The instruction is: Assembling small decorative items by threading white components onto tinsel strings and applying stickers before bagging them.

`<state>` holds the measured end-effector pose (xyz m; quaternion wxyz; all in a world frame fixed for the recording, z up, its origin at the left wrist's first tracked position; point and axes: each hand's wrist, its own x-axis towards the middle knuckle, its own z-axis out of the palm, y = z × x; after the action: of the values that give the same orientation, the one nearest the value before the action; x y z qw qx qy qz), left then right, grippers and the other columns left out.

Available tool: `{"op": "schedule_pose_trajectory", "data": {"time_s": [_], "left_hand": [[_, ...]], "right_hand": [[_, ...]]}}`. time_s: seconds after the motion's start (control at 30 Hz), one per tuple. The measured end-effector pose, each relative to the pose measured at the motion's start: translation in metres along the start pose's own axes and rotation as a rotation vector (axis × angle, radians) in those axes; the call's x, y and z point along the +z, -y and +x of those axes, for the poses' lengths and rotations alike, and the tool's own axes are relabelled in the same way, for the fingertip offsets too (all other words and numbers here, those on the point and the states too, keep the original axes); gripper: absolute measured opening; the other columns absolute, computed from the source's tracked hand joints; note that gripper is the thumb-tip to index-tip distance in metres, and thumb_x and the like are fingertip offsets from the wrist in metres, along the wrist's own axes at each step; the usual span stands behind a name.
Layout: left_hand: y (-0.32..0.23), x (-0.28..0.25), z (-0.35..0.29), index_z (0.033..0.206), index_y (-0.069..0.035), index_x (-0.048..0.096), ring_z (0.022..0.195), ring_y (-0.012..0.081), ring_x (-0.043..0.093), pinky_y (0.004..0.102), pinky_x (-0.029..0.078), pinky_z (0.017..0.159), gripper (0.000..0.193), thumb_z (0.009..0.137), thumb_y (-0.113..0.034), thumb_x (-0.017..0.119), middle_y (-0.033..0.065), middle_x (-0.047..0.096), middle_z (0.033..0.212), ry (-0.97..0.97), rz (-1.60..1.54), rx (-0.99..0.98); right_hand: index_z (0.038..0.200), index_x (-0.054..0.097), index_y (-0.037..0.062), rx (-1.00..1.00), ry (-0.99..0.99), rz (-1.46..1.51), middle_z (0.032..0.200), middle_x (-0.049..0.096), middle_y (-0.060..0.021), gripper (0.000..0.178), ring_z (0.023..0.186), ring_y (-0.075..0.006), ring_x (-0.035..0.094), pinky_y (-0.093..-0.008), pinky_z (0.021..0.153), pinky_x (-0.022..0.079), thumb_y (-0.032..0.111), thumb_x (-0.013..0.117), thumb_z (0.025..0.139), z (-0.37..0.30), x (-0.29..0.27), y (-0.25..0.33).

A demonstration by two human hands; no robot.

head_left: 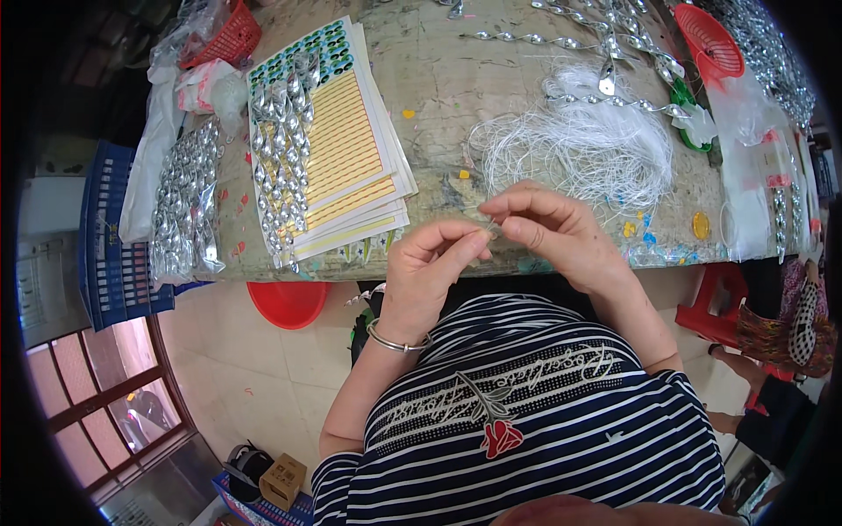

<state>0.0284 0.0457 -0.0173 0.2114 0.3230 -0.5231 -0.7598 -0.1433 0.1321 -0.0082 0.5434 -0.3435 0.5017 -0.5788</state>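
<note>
At the table's near edge, my left hand (438,256) and my right hand (557,230) meet, both pinching at the fingertips. Between them shows a thin pale thread (493,227); its ends are too fine to follow. A silver twisted spiral strip (366,294) pokes out below the table edge beside my left wrist, and whether it joins the thread I cannot tell. Beyond my right hand lies a loose heap of white thread (579,149). More silver twisted strips (526,39) are spread at the far right, some across the heap.
Left of my hands lie stacked sticker sheets (346,131) with silver spirals (282,167) on top. A bag of spirals (186,202) sits farther left. Red baskets (226,37) (709,39) stand at both sides. On the floor are a red basin (288,302) and a red stool (710,307); someone sits at right.
</note>
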Motion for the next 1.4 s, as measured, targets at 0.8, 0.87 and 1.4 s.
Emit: {"op": "schedule_pose_trajectory", "data": {"time_s": [0.8, 0.87, 1.4], "left_hand": [[0.005, 0.002, -0.003, 0.093, -0.004, 0.067, 0.068, 0.0022, 0.056, 0.0155, 0.038, 0.054, 0.011, 0.087, -0.013, 0.065, -0.0002, 0.065, 0.078, -0.006, -0.009, 0.007], [0.004, 0.004, -0.004, 0.092, -0.001, 0.065, 0.058, 0.0022, 0.047, 0.0153, 0.033, 0.051, 0.007, 0.087, -0.006, 0.062, 0.0035, 0.065, 0.076, -0.044, 0.013, -0.008], [0.006, -0.006, -0.005, 0.091, -0.001, 0.066, 0.062, 0.0040, 0.052, 0.0166, 0.040, 0.056, 0.008, 0.086, -0.007, 0.064, 0.0028, 0.065, 0.076, 0.050, 0.002, -0.015]], "right_hand": [[0.105, 0.068, 0.0017, 0.013, -0.036, -0.032, 0.099, 0.060, -0.0044, 0.022, 0.094, -0.0118, 0.055, -0.0254, 0.085, 0.043, 0.016, 0.062, 0.089, -0.002, -0.006, 0.000], [0.105, 0.068, 0.0024, 0.001, -0.005, -0.031, 0.097, 0.060, -0.0037, 0.021, 0.092, -0.0113, 0.056, -0.0249, 0.084, 0.044, 0.013, 0.063, 0.088, -0.002, -0.007, -0.004], [0.080, 0.062, 0.0038, -0.655, 0.016, -1.136, 0.080, 0.060, -0.0043, 0.008, 0.082, -0.0180, 0.058, -0.0291, 0.076, 0.044, 0.009, 0.068, 0.080, 0.007, -0.005, 0.018]]}}
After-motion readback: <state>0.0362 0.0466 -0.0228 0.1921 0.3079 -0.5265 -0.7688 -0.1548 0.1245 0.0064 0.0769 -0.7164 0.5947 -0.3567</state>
